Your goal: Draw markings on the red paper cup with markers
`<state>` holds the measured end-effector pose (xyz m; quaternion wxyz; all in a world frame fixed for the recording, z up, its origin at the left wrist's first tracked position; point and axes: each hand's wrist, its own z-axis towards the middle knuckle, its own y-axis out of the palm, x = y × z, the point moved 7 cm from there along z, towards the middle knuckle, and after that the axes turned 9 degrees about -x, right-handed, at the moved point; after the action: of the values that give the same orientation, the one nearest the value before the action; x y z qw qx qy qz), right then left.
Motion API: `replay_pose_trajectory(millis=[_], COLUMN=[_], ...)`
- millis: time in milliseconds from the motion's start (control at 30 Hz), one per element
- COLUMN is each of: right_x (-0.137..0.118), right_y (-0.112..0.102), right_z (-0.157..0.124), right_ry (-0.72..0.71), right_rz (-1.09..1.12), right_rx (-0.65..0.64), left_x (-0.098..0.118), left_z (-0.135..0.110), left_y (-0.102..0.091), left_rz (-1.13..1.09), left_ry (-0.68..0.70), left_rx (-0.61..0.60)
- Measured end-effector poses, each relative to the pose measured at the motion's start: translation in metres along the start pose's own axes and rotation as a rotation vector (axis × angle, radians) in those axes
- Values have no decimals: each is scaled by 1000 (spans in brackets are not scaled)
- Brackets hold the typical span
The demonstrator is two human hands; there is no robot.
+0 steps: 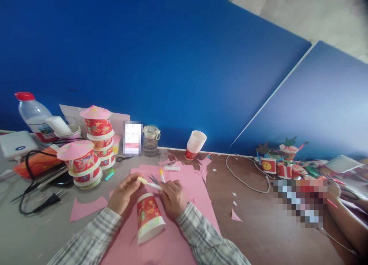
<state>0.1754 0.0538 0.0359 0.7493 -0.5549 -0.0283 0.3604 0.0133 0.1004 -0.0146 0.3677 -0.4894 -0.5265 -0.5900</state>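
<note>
My left hand [125,191] pinches the pale yellow cap [142,180] of a marker. My right hand [174,198] grips the white barrel of that marker [153,186]. Whether cap and barrel are joined, I cannot tell. Between my wrists a red patterned paper cup [149,212] with a pale rim lies tilted on pink paper [198,203]. Just beyond the fingers are scissor blades [154,179] and a second marker with a yellow end [161,175]; the scissor handles are hidden. A white marker [172,168] rests farther back on the paper.
Cup towers with pink cone tops [99,123] stand at left, near a red-capped bottle [34,115] and a black plug [50,202]. Behind are a glass jar [151,142] and stacked cups [196,144]. A co-worker's arm [349,219] reaches in at right beside cup crafts [284,167].
</note>
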Motion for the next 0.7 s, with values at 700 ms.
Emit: replay_pose_trajectory(millis=[700], right_x=[3], right_y=[0], right_z=[-3], right_ry=[-20], right_rz=[-41], right_rx=[80], left_x=[35], left_z=[-18], left_y=[29], left_rz=[691], left_ry=[362], left_rx=[-97])
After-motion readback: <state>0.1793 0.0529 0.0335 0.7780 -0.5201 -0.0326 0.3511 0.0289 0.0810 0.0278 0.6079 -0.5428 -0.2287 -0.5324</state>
